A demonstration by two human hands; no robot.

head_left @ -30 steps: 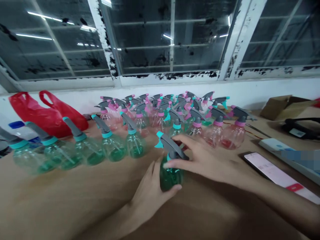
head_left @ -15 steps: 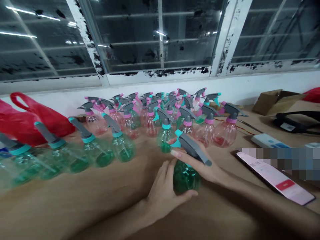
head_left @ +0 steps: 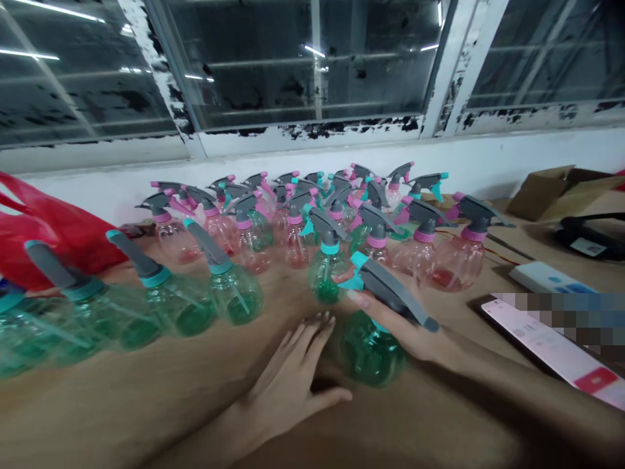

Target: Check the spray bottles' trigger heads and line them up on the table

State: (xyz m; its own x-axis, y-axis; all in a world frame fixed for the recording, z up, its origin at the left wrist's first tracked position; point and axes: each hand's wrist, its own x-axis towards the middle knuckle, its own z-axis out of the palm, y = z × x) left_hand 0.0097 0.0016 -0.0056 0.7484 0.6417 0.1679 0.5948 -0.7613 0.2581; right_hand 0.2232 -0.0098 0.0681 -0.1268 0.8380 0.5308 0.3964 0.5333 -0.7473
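Note:
A clear green spray bottle [head_left: 371,352] with a grey and turquoise spray head stands on the table in front of me. My right hand [head_left: 405,322] grips it around the neck, just under the spray head. To the bottle's left, my left hand [head_left: 293,371] is open, fingers stretched out and thumb apart, with nothing in it. Directly behind the held bottle is another green spray bottle [head_left: 326,277]. A row of green spray bottles [head_left: 237,296] runs off to the left, their spray heads angled up and left.
Several pink spray bottles [head_left: 456,260] stand grouped at the back below the window. A red plastic bag [head_left: 63,228] lies at the left. On the right are a phone [head_left: 547,352], a white box-like device [head_left: 551,277], a black strap-like item [head_left: 593,238] and an open cardboard box [head_left: 551,192].
My left hand has let go of the bottle's body and moved left, its fingers opening out. My right hand still holds the bottle's neck. The camera view has shifted slightly.

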